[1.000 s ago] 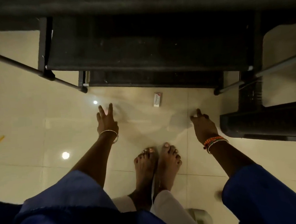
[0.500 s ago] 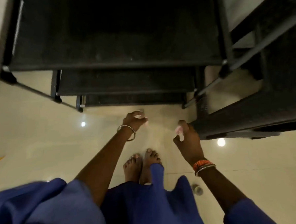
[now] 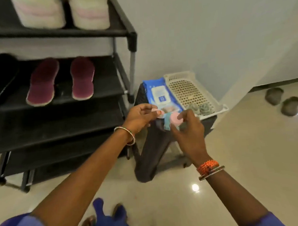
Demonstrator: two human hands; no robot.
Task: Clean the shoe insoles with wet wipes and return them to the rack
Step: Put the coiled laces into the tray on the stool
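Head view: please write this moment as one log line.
both hands hold small pink item | wipes pack on stool | maroon insoles on rack

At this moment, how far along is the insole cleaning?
Nothing looks wiped yet. Two maroon insoles lie on the rack, and the wipes pack lies on the stool. Both the left hand and right hand pinch a small pink and blue item, too blurred to identify. Wiping and returning remain.

Insoles [image 3: 60, 82] on rack [image 3: 95, 31], wipes pack [image 3: 161, 95] and tray [image 3: 192, 91] on stool [image 3: 157, 150] right
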